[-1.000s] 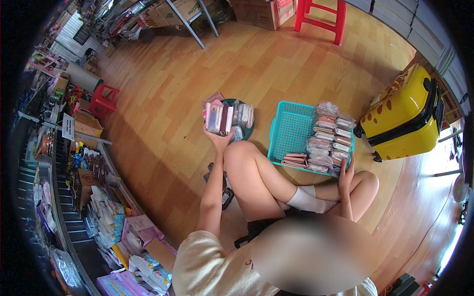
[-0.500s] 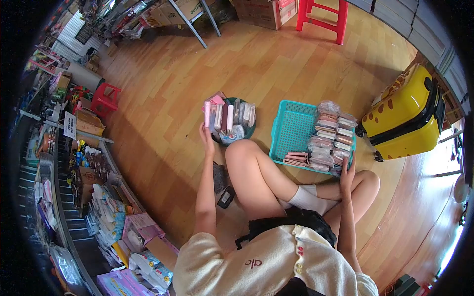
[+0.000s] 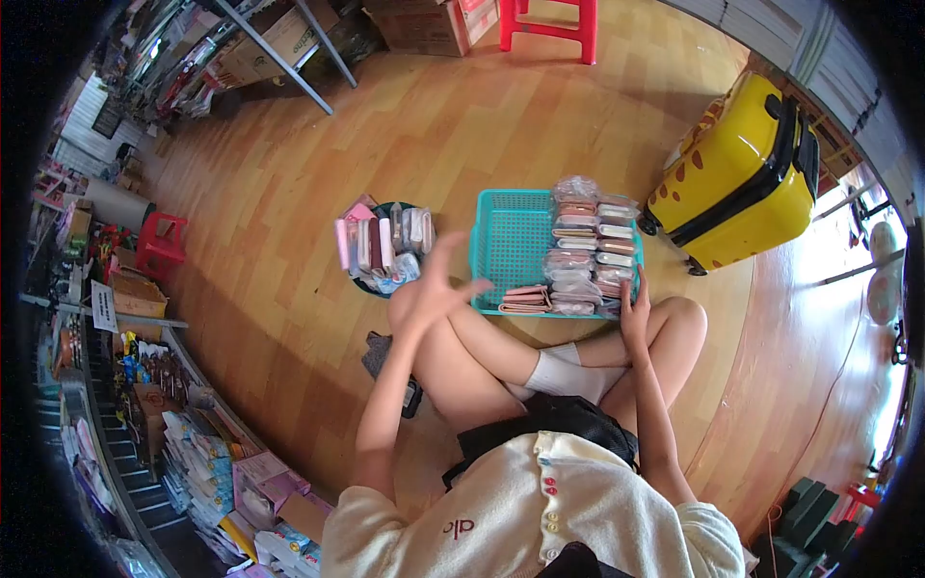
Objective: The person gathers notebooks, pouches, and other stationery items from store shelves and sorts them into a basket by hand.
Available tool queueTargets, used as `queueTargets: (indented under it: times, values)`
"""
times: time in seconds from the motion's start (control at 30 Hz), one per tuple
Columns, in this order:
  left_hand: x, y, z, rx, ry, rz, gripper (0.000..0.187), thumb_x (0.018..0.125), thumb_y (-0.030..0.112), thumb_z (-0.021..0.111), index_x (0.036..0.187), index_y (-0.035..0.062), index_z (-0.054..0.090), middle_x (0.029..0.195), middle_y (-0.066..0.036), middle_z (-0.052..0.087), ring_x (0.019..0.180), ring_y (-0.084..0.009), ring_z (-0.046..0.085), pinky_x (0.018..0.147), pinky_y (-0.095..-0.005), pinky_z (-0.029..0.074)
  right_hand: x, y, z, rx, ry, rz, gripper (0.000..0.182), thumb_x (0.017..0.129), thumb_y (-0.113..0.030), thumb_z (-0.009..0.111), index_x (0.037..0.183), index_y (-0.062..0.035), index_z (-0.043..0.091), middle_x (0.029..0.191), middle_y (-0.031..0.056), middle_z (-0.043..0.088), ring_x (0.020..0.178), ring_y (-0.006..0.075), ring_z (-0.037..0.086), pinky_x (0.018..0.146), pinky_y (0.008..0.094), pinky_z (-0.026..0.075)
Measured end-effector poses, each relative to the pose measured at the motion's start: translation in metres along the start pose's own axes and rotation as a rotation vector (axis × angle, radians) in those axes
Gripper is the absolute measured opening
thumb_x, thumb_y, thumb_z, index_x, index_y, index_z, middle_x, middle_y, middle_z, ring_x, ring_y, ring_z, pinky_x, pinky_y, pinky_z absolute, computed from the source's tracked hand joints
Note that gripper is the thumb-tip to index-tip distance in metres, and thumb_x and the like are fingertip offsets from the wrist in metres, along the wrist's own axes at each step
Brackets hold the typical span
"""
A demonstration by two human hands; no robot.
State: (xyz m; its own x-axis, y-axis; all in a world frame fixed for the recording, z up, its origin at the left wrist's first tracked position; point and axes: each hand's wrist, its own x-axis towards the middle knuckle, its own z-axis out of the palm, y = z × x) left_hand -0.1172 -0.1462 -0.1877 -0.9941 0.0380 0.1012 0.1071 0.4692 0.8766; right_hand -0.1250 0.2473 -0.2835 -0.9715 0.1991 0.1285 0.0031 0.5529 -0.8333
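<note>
My left hand [image 3: 436, 289] is raised over my bent knee with its fingers spread and nothing in it. It is between a round dark green basin [image 3: 357, 282] and a flat teal basket [image 3: 506, 234]. Wallets [image 3: 371, 243] stand on edge in the basin, pink, maroon and grey, some in clear plastic. Inside the basket, plastic-wrapped wallets [image 3: 575, 252] lie in rows along the right side, and a few unwrapped pink wallets [image 3: 525, 300] lie at the near edge. My right hand [image 3: 634, 313] grips the basket's near right corner, thumb and fingers around the rim.
A yellow suitcase [image 3: 737, 183] stands to the right on the wood floor [image 3: 279, 212]. Red stools [image 3: 161, 243] and cardboard boxes [image 3: 414, 24] are farther off. Shelves with packaged goods [image 3: 198, 458] line the left. A small dark device [image 3: 412, 398] lies beside my thigh.
My left hand has left the wallets in the basin and moved right toward the basket, fingers spreading. My right hand stays at the basket's corner. The view has shifted to the right.
</note>
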Motion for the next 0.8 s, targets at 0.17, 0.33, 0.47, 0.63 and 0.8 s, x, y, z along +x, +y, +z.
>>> queueTargets:
  times: [0.17,0.33,0.47,0.63,0.8]
  values:
    - [0.012,-0.059,0.113,0.217,-0.466,0.371,0.088,0.072,0.041,0.081,0.138,0.0032,0.038,0.14,-0.022,0.044,0.13,-0.0323,0.043,0.105,-0.0403,0.036,-0.001,-0.002,-0.005,0.011,-0.027,0.01,0.054,0.097,-0.027,0.054,0.144,-0.0057,0.036,0.133,0.0272,0.05,0.122,0.0377,0.05,0.102,0.0404,0.038]
    - [0.055,-0.091,0.112,0.082,-0.816,0.067,0.06,0.081,0.044,0.072,0.116,-0.0035,0.057,0.102,-0.023,0.065,0.095,-0.0306,0.063,0.081,-0.0389,0.049,-0.002,0.003,-0.008,-0.004,-0.023,0.015,0.054,0.097,-0.027,0.054,0.144,-0.0062,0.037,0.134,0.0265,0.049,0.124,0.0378,0.048,0.103,0.0401,0.037]
    - [0.056,-0.07,0.046,-0.014,-0.515,-0.164,0.049,0.091,0.041,0.063,0.11,-0.005,0.061,0.089,-0.013,0.066,0.081,-0.0167,0.06,0.072,-0.0335,0.048,0.0,0.007,-0.006,-0.03,0.008,-0.072,0.054,0.097,-0.025,0.055,0.143,-0.0036,0.037,0.134,0.0263,0.049,0.124,0.0368,0.048,0.104,0.0393,0.037]
    - [0.029,-0.055,-0.055,-0.273,-0.075,-0.344,0.04,0.093,0.033,0.063,0.111,-0.0025,0.062,0.1,-0.005,0.066,0.09,-0.0112,0.059,0.082,-0.0268,0.047,-0.001,0.004,-0.004,0.051,-0.017,-0.033,0.052,0.097,-0.022,0.055,0.143,-0.0035,0.038,0.135,0.0248,0.049,0.125,0.0345,0.048,0.104,0.0382,0.036]
    - [-0.005,-0.083,-0.14,-0.592,0.492,-0.401,0.034,0.094,0.021,0.062,0.121,-0.0001,0.055,0.114,-0.011,0.062,0.103,-0.0125,0.058,0.086,-0.0274,0.047,-0.001,0.003,-0.003,0.035,-0.017,-0.032,0.051,0.098,-0.022,0.054,0.143,-0.0043,0.038,0.14,0.0224,0.046,0.128,0.0329,0.045,0.106,0.0379,0.034]
